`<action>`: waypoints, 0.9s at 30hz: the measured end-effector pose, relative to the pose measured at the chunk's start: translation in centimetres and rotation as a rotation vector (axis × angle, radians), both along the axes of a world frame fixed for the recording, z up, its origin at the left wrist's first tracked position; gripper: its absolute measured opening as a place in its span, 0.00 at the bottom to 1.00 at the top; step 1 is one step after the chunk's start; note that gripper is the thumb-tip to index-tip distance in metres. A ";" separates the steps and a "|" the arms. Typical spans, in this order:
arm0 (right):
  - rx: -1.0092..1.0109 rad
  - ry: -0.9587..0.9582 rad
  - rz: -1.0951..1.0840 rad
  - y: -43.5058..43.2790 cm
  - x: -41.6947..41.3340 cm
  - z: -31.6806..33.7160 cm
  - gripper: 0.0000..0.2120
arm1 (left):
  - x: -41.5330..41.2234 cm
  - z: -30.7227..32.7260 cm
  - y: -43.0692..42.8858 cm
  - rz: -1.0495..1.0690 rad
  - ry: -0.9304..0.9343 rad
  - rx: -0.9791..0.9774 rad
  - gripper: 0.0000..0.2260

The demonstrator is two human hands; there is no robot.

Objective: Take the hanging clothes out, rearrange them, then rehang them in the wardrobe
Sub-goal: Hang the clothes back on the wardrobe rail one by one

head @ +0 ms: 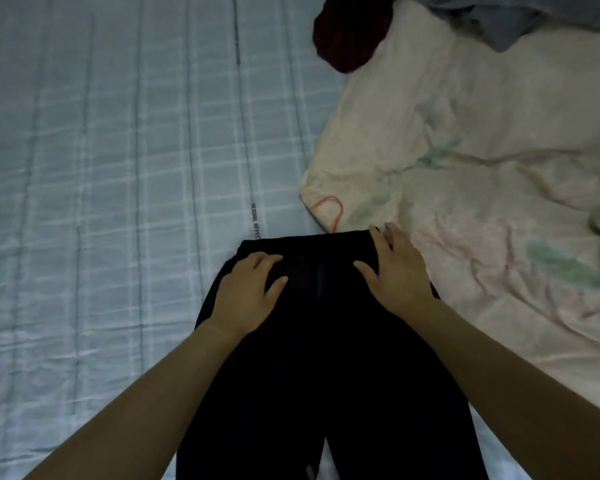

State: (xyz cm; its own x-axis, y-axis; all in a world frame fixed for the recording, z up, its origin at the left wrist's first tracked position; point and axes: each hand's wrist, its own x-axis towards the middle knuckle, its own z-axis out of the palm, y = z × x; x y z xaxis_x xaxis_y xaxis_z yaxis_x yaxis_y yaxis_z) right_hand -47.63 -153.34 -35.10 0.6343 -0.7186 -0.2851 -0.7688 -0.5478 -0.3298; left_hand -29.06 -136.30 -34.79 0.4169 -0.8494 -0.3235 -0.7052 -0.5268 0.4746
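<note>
Left hand (248,292) flat on black trousers (312,358), fingers loosely spread, right hand (397,271) pressing the waistband corner with straight splayed fingers — neither gripping, trousers laid out on pale blue checked bedsheet (118,202), cream floral quilt (482,185) beside — dark red garment (350,36) farther up.

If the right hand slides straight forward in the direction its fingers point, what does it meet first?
Probably the cream quilt. The right hand lies flat on the black trousers, its fingertips at their far edge, and the quilt's corner lies just beyond. Depth there is unclear.
</note>
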 end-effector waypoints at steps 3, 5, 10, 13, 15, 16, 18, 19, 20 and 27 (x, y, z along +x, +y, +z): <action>0.023 0.020 -0.007 -1.3 0.8 -2.3 0.31 | 0.8 -3.1 -3.1 -0.008 -0.008 -0.026 0.30; 0.006 0.051 0.007 -1.8 0.8 -3.3 0.28 | 1.2 -4.8 -4.8 -0.013 -0.018 -0.028 0.30; 0.013 -0.109 -0.005 -2.1 0.1 -4.8 0.24 | 1.2 -8.4 -6.8 -0.150 0.002 0.224 0.29; 0.068 -0.116 0.022 -1.9 0.0 -5.3 0.26 | 1.2 -9.2 -7.4 -0.139 0.033 0.235 0.31; 0.082 -0.131 0.028 -1.4 0.0 -5.4 0.26 | 1.3 -9.2 -7.6 -0.125 0.029 0.207 0.26; 0.069 -0.137 0.040 -0.9 -0.1 -5.5 0.26 | 1.2 -9.1 -7.5 -0.115 0.021 0.199 0.22; 0.036 -0.124 0.087 0.3 -0.4 -5.5 0.26 | 0.8 -8.5 -7.1 -0.097 0.015 0.177 0.16; 0.039 -0.124 0.118 0.9 -0.7 -5.7 0.26 | 0.7 -8.1 -6.7 -0.086 0.034 0.166 0.14; 0.063 -0.132 0.143 1.3 -0.8 -5.6 0.26 | 0.5 -7.5 -6.3 -0.072 0.062 0.152 0.13; 0.361 -0.247 0.007 2.0 -1.7 -2.3 0.23 | -1.1 -0.1 -1.5 0.028 0.172 -0.035 0.13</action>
